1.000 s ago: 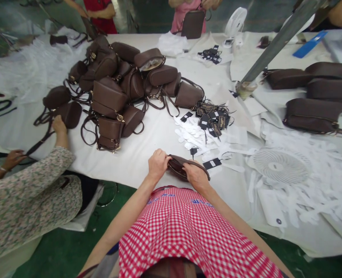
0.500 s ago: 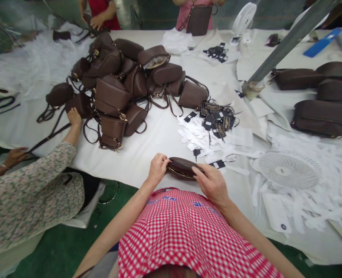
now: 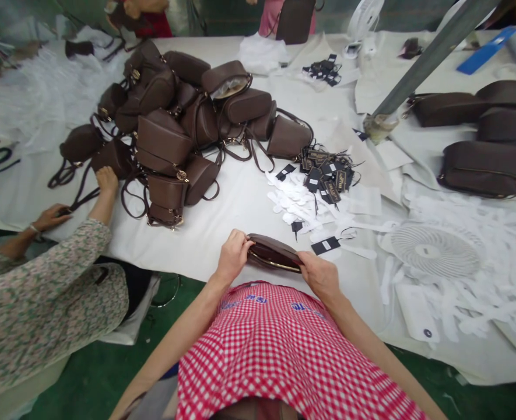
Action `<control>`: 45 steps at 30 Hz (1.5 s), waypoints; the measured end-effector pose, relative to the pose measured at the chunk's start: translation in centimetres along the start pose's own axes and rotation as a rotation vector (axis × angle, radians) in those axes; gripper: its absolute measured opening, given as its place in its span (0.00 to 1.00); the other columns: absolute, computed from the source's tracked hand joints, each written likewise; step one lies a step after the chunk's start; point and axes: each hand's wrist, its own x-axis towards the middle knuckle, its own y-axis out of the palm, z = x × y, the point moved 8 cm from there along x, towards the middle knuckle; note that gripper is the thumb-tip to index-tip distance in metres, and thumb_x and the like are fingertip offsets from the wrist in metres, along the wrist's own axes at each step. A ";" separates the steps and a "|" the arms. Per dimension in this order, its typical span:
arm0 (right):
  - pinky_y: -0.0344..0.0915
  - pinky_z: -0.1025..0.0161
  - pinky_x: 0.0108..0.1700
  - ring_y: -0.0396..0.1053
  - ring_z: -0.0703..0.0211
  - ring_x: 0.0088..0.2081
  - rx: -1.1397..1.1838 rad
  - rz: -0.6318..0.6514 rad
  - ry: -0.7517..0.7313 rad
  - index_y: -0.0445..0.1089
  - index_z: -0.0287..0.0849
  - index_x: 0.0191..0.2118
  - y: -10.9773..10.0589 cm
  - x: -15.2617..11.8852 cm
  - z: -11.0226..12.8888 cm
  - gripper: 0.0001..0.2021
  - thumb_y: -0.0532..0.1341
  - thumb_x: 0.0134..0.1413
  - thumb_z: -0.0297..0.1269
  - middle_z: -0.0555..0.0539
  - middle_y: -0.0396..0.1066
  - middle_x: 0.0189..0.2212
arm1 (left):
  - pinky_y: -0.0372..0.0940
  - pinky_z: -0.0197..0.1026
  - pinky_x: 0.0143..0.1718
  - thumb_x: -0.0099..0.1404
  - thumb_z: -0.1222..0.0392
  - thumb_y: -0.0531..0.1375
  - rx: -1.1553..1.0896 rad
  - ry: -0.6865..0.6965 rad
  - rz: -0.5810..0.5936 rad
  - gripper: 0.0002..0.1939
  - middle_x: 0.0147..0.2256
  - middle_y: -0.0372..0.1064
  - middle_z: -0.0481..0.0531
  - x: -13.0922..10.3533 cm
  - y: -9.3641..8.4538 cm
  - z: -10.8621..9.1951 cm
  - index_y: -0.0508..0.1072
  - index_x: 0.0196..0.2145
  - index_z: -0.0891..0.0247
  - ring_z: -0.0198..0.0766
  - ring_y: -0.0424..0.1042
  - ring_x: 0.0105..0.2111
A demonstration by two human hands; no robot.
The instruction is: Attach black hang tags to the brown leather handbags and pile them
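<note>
A small dark brown handbag is held at the table's near edge, just in front of my checked apron. Its zipped top faces up and gapes, with the gold zip line along the near side. My left hand pinches the bag's left end, fingers closed. At the right end my right hand grips the rim, thumb on top. The inside of the bag looks dark, and its lower part is hidden from me. Just beyond the right hand lies a black hang tag.
A heap of brown handbags covers the left middle. Black tags lie over white paper strips. A white fan, a slanting metal pole and more bags are on the right. At left, a co-worker's hand touches a bag.
The bag's mouth has opened wider. My right hand has shifted from lying over the bag's top to gripping its right end. The co-worker's other hand has moved right along a strap.
</note>
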 end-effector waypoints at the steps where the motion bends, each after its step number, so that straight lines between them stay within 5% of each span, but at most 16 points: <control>1: 0.53 0.64 0.29 0.69 0.59 0.33 -0.040 0.043 -0.003 0.70 0.43 0.38 0.1 0.4 0.2 0.08 0.54 0.62 0.31 0.47 0.73 0.33 | 0.63 0.41 0.38 0.67 0.63 0.54 0.018 -0.027 0.000 0.08 0.31 0.64 0.50 -0.1 0.0 0.4 0.62 0.28 0.60 0.38 0.66 0.34; 4: 0.54 0.64 0.28 0.69 0.56 0.35 -0.101 0.130 -0.053 0.69 0.42 0.42 0.1 2.1 2.0 0.08 0.56 0.62 0.38 0.44 0.71 0.36 | 0.63 0.40 0.36 0.67 0.63 0.54 0.033 -0.101 0.033 0.09 0.28 0.63 0.48 -0.5 0.7 1.4 0.62 0.27 0.60 0.37 0.65 0.31; 7: 0.59 0.63 0.30 0.70 0.53 0.36 -0.049 0.164 -0.151 0.64 0.43 0.53 -0.1 3.6 5.2 0.19 0.58 0.60 0.46 0.42 0.71 0.38 | 0.64 0.40 0.36 0.67 0.63 0.54 -0.017 -0.131 0.036 0.09 0.28 0.64 0.48 -0.8 1.1 1.6 0.63 0.27 0.61 0.36 0.66 0.31; 12: 0.66 0.64 0.35 0.71 0.55 0.42 0.189 0.091 -0.317 0.59 0.44 0.60 -0.8 4.0 8.7 0.20 0.53 0.65 0.42 0.41 0.69 0.48 | 0.66 0.40 0.40 0.65 0.63 0.57 -0.230 -0.070 0.053 0.09 0.38 0.69 0.53 -1.6 1.2 0.8 0.64 0.27 0.62 0.37 0.69 0.39; 19: 0.66 0.63 0.44 0.69 0.58 0.41 0.356 -0.071 -0.458 0.71 0.45 0.52 -1.7 2.9 7.8 0.16 0.49 0.66 0.35 0.43 0.72 0.40 | 0.68 0.42 0.42 0.64 0.63 0.59 -0.340 -0.110 0.019 0.07 0.40 0.68 0.55 -3.0 1.2 1.7 0.67 0.27 0.62 0.39 0.70 0.41; 25: 0.64 0.63 0.42 0.66 0.57 0.39 0.323 -0.088 -0.525 0.74 0.41 0.44 -1.4 3.6 10.1 0.17 0.47 0.66 0.33 0.42 0.71 0.36 | 0.67 0.43 0.41 0.64 0.66 0.58 -0.279 -0.090 0.045 0.09 0.35 0.67 0.53 -2.9 1.8 0.8 0.65 0.26 0.62 0.38 0.68 0.38; 30: 0.62 0.59 0.44 0.66 0.54 0.42 0.264 -0.092 -0.505 0.70 0.39 0.50 -1.3 3.2 9.7 0.17 0.48 0.66 0.40 0.40 0.71 0.41 | 0.67 0.44 0.46 0.61 0.66 0.60 -0.424 -0.184 0.048 0.04 0.44 0.66 0.56 -3.4 2.4 1.7 0.69 0.28 0.63 0.41 0.68 0.45; 32: 0.62 0.56 0.43 0.67 0.49 0.44 0.203 -0.090 -0.489 0.66 0.37 0.54 -1.2 2.7 9.0 0.21 0.51 0.64 0.46 0.37 0.71 0.44 | 0.67 0.44 0.47 0.61 0.65 0.60 -0.609 -0.261 0.100 0.02 0.48 0.65 0.58 -3.8 3.2 2.7 0.71 0.34 0.64 0.41 0.67 0.48; 36: 0.61 0.57 0.42 0.68 0.49 0.43 0.180 -0.087 -0.484 0.69 0.37 0.50 -1.1 2.2 7.5 0.19 0.51 0.65 0.45 0.38 0.73 0.43 | 0.66 0.44 0.48 0.61 0.64 0.61 -0.937 -0.401 0.268 0.15 0.45 0.70 0.56 -4.0 5.4 4.7 0.72 0.47 0.64 0.40 0.70 0.46; 41: 0.59 0.58 0.44 0.69 0.53 0.41 0.215 -0.031 -0.507 0.70 0.41 0.47 -1.5 2.8 6.6 0.14 0.53 0.64 0.43 0.43 0.75 0.41 | 0.58 0.47 0.57 0.57 0.62 0.64 -1.005 -0.297 0.436 0.14 0.48 0.72 0.56 -2.7 7.6 5.3 0.78 0.43 0.62 0.44 0.68 0.51; 45: 0.57 0.58 0.43 0.69 0.53 0.42 0.190 0.007 -0.432 0.70 0.42 0.46 -1.6 2.8 6.2 0.14 0.55 0.63 0.44 0.44 0.75 0.41 | 0.53 0.50 0.61 0.56 0.59 0.66 -1.233 -0.345 0.544 0.13 0.56 0.67 0.58 -2.8 10.0 5.5 0.80 0.40 0.61 0.49 0.63 0.58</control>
